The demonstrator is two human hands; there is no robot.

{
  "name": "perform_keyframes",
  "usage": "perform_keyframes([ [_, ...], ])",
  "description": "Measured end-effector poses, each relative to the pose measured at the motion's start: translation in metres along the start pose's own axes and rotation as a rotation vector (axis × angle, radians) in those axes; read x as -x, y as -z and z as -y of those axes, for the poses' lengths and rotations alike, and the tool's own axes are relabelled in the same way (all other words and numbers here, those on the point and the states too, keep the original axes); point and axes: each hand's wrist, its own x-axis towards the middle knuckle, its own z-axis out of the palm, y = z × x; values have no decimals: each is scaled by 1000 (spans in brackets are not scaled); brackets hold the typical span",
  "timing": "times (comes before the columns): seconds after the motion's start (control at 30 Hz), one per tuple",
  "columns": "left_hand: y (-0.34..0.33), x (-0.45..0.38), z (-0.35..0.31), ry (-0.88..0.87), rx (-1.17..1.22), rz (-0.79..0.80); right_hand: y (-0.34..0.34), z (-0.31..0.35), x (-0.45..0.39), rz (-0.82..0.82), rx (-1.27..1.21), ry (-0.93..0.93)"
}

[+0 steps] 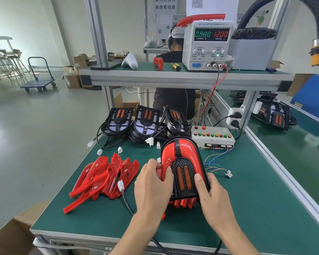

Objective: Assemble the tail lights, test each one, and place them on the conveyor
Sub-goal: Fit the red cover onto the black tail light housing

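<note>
I hold a tail light (pixel 182 159) with a red lens and a black centre grille upright above the green mat. My left hand (pixel 153 186) grips its left edge, thumb on the red lens. My right hand (pixel 212 194) grips its right lower edge, thumb on the black frame. Several loose red lens covers (pixel 103 177) lie in a heap to the left. Three black tail light housings (pixel 145 122) with cables stand in a row behind. A finished tail light (pixel 276 116) lies on the green conveyor (pixel 302 148) at the right.
A test box (pixel 212 137) with coloured buttons and thin wires sits behind the held light. A power supply (pixel 208 45) reading 12.00 stands on the upper shelf. White connectors (pixel 120 185) and black cables trail over the mat. A person sits beyond the bench.
</note>
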Motion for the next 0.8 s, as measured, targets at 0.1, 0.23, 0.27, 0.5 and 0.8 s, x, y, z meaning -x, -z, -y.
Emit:
perform_keyframes([
  [0.1, 2, -2, -2, -70, -105, 6, 0, 0, 1, -3, -2, 2],
  [0.23, 4, -8, -4, -106, -150, 54, -1, -1, 2, 0, -11, 8],
  [0.27, 5, -9, -4, -114, -140, 65, -1, 0, 3, 6, -15, 8],
  [0.5, 11, -11, -3, -127, -54, 31, -1, 5, 6, -6, -7, 40],
  [0.8, 7, -10, -5, -111, -36, -16, -5, 8, 8, 1, -40, 39],
])
